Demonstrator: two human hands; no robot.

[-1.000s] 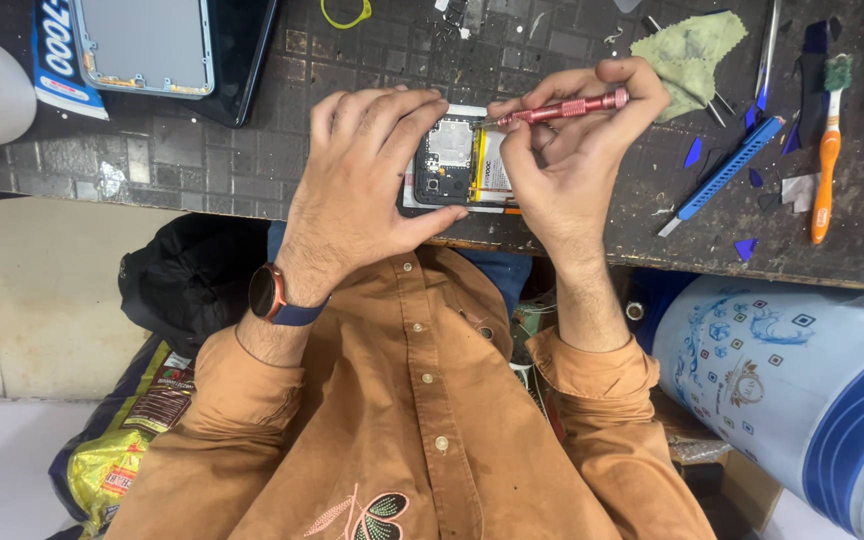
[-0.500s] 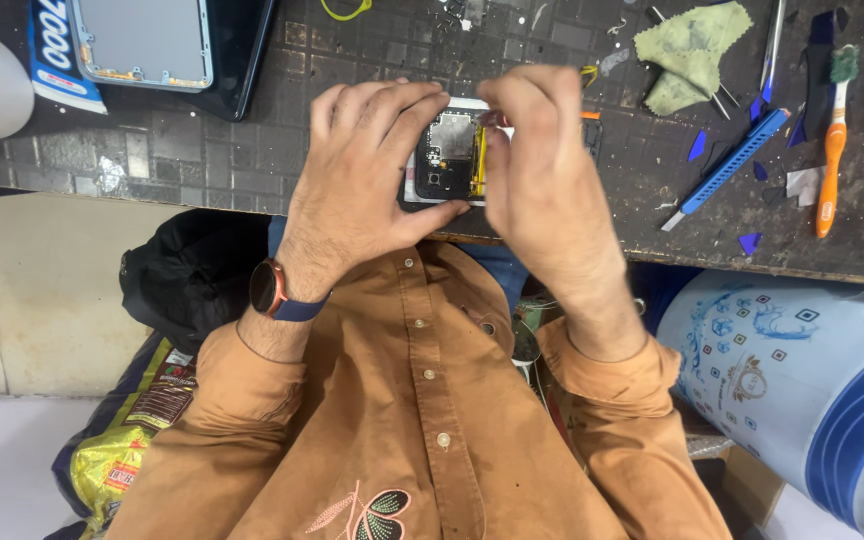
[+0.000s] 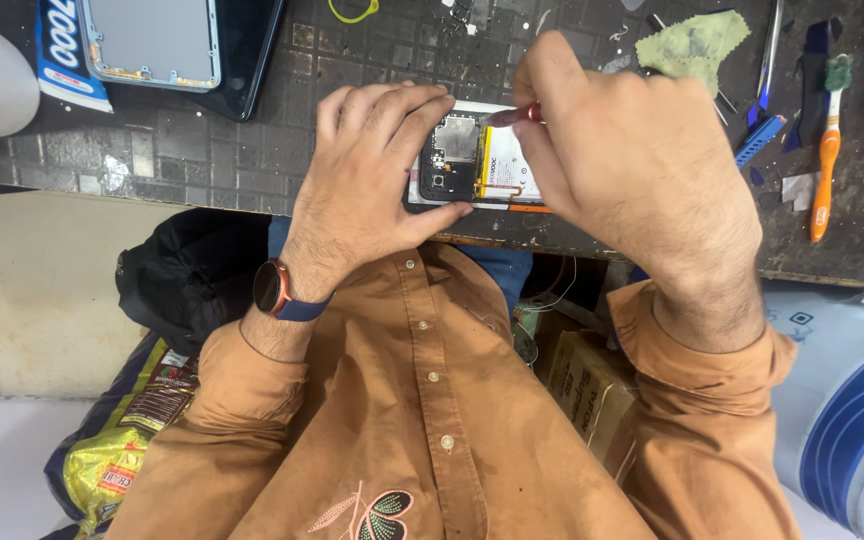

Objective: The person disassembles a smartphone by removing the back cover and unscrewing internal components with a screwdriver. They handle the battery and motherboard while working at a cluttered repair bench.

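Observation:
An opened phone [image 3: 472, 160], back cover off with its dark board and pale battery showing, lies at the near edge of the dark work mat [image 3: 252, 150]. My left hand [image 3: 372, 170] grips the phone's left side, fingers over its top edge and thumb under its lower edge. My right hand [image 3: 622, 160] covers the phone's right half and pinches a red-handled screwdriver [image 3: 517, 114], whose tip end points at the phone's upper middle. Most of the tool is hidden inside my fist.
A phone frame [image 3: 152, 40] lies on a dark slab at the back left. On the right are a green cloth [image 3: 697, 45], a blue pry tool [image 3: 760, 138], an orange-handled brush [image 3: 824, 150] and small loose parts. A blue-and-white container [image 3: 852, 400] stands right, bags lie left.
My right hand swung from the phone's right side over the phone, bringing the red screwdriver from lying crosswise above it down onto its upper middle. My left hand kept its hold.

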